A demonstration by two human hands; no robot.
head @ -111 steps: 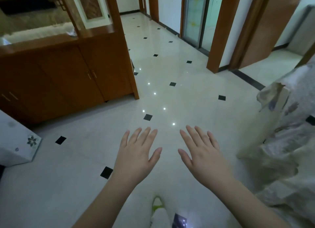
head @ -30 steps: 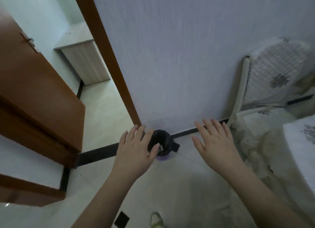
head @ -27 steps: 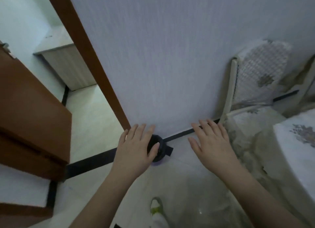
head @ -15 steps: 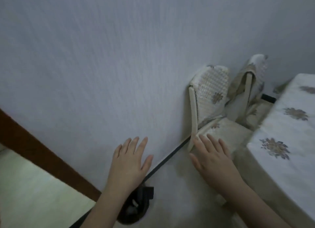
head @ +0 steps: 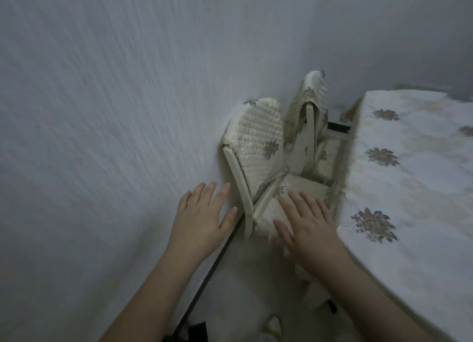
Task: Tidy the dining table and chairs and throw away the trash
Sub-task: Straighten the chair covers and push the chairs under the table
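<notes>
Two dining chairs with cream quilted covers stand along the white wall. The near chair (head: 256,139) has its back to the wall; the far chair (head: 311,103) stands behind it in the corner. The dining table (head: 409,178), under a white cloth with flower motifs, fills the right side. My left hand (head: 202,219) hovers flat with straight fingers in front of the near chair's back post. My right hand (head: 304,224) is spread flat over the near chair's seat. Neither hand holds anything.
The white wall (head: 115,111) runs along the left, close to the chairs. A black baseboard strip (head: 204,275) follows its foot. A dark bin's edge (head: 189,335) shows at the bottom. My shoe (head: 272,329) shows on the pale floor.
My view has swung right from the doorway and floor bin to the chairs and table. Both flat hands now hover nearer the near chair; the bin has slid to the bottom edge.
</notes>
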